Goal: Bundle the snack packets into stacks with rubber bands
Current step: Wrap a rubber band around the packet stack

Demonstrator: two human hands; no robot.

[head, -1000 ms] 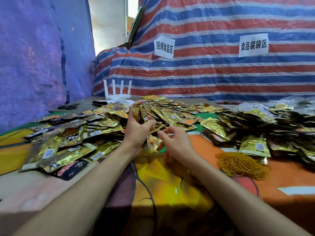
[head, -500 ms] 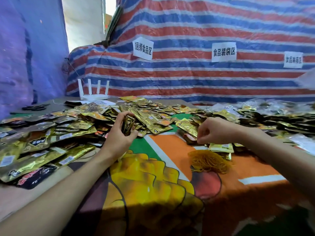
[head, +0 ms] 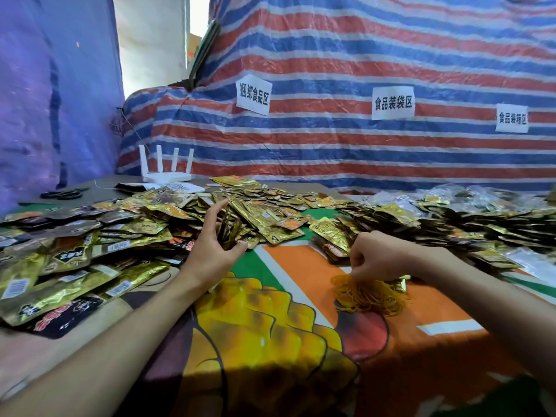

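Observation:
Gold and black snack packets (head: 90, 251) lie heaped across the left, back and right of the table. My left hand (head: 210, 248) grips a small upright stack of packets (head: 230, 231) between thumb and fingers at the table's middle. A loose pile of yellow rubber bands (head: 368, 294) lies on the orange part of the tablecloth. My right hand (head: 379, 257) reaches down into the top of that pile, fingertips curled and pinching at the bands.
A white router (head: 166, 173) with several antennas stands at the back left, black scissors (head: 61, 194) lie near it. A striped tarp wall (head: 331, 145) with paper signs closes the back. Clear-bagged packets (head: 481, 200) pile up at the far right. Patterned tablecloth (head: 270, 341) covers the near table.
My right hand left the packets by my left hand, swung right over the right-hand heap, then dropped onto the rubber band pile. My left hand keeps its stack, lifted slightly.

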